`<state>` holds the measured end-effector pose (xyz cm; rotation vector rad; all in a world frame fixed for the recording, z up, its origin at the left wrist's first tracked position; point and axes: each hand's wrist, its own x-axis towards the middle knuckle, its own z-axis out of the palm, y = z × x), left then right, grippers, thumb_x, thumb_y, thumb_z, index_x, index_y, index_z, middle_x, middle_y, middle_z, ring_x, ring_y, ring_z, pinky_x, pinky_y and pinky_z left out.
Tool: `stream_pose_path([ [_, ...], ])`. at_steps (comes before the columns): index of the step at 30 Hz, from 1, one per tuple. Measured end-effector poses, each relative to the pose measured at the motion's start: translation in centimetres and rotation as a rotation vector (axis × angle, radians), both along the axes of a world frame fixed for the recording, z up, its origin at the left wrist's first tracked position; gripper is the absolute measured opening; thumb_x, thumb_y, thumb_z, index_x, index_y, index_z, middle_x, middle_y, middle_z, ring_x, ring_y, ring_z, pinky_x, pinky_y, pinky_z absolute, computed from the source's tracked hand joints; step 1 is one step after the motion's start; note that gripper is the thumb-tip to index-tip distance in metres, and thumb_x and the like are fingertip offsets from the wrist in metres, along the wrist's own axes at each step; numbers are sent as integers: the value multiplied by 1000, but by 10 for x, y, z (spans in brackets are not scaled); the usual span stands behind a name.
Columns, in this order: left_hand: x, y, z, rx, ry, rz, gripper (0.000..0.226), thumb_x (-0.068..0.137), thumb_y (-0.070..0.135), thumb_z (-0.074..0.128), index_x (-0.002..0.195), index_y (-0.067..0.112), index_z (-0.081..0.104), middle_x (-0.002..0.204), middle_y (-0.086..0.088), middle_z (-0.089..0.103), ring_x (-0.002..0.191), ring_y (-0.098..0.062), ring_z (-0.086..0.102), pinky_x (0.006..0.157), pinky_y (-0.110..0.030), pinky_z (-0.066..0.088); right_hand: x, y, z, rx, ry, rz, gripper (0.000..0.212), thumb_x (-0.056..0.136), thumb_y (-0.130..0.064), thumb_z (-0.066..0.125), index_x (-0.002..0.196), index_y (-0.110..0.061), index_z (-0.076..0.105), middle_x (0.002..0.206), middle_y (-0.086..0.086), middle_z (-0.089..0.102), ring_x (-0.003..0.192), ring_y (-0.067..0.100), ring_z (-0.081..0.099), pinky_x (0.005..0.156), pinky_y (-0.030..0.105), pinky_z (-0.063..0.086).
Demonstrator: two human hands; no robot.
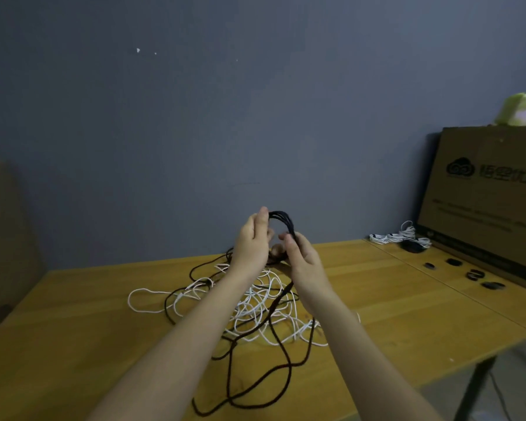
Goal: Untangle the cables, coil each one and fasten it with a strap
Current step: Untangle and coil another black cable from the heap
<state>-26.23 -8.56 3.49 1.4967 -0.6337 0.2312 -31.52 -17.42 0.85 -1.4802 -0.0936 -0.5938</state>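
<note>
both hands raised above the yellow wooden counter [73, 344]; left hand [253, 238] and right hand [301, 256] each grip the round black cable coil [281, 220], likely keeping loops stacked; its loose tail drops below the right hand into the white-and-black cable tangle [255, 305]; black straps [474, 273] wait far right.

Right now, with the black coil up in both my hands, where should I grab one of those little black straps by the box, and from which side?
Take the nearest strap with your right hand, pinching across its band from above. It lies flat and apart from the others on the table, beside the cardboard box.
</note>
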Motion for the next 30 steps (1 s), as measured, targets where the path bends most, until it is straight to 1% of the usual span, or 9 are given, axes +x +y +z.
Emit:
stream_pose_path([
  [4, 8, 7, -2, 274, 9, -128, 37, 102, 44, 28, 83, 21, 50, 81, 0, 52, 77, -15, 50, 78, -34, 42, 5, -11, 6, -188, 43, -238, 22, 103, -18, 36, 87, -18, 51, 67, -1, 47, 60, 7, 43, 57, 16, 37],
  [7, 19, 26, 6, 426, 22, -274, 25, 100, 41, 42, 102, 22, 57, 98, 2, 65, 94, -14, 60, 92, -36, 47, 3, -28, 6, -516, 120, -263, 20, 103, -21, 36, 90, -18, 50, 68, -1, 45, 58, 9, 40, 56, 26, 33],
  [10, 20, 38, 18, 519, 68, -341, 45, 86, 60, 50, 109, 22, 56, 96, 4, 70, 93, -11, 64, 90, -31, 48, 1, -33, 10, -750, 172, -195, 15, 103, -18, 37, 97, -12, 49, 73, -5, 49, 59, 7, 42, 52, 20, 32],
  [12, 17, 38, 23, 691, -15, -284, 50, 83, 66, 49, 103, 21, 58, 91, 2, 72, 89, -14, 67, 84, -29, 49, 1, -31, 12, -878, 199, -168, 11, 103, -15, 36, 99, -15, 47, 91, -7, 55, 78, 6, 51, 60, 15, 38],
  [15, 13, 32, 22, 840, -118, -157, 47, 94, 56, 42, 90, 13, 60, 80, 3, 68, 73, -11, 62, 66, -24, 44, 5, -27, 10, -926, 177, -216, 11, 103, -17, 36, 98, -16, 47, 103, -2, 61, 90, 10, 57, 74, 30, 48],
  [18, 12, 24, 15, 648, -125, -103, 39, 98, 47, 41, 88, 12, 54, 70, 2, 58, 64, -12, 53, 64, -28, 40, 7, -21, 4, -669, 41, -232, 8, 101, -22, 44, 102, -18, 52, 81, -11, 57, 63, -5, 51, 59, 15, 40],
  [21, 10, 18, 8, 425, -47, -109, 30, 99, 39, 44, 91, 12, 53, 64, -1, 56, 57, -12, 50, 61, -28, 40, 3, -17, -2, -464, -37, -171, 16, 99, -26, 48, 114, -21, 54, 86, -13, 60, 74, -10, 56, 67, 11, 43],
  [25, 17, 19, 2, 97, 128, -188, 23, 100, 32, 47, 86, 14, 48, 53, 9, 52, 54, -9, 52, 76, -36, 50, -7, -20, -13, -466, -1, -75, 19, 100, -32, 41, 110, -27, 56, 94, -10, 63, 83, -6, 59, 74, 11, 44],
  [30, 20, 19, 3, -54, 243, -310, 22, 99, 27, 48, 83, 14, 45, 49, 13, 32, 42, -3, 31, 58, -23, 45, -8, -25, -24, -423, 26, -118, 29, 99, -42, 29, 94, -32, 56, 81, -23, 59, 76, -15, 52, 72, 6, 39],
])
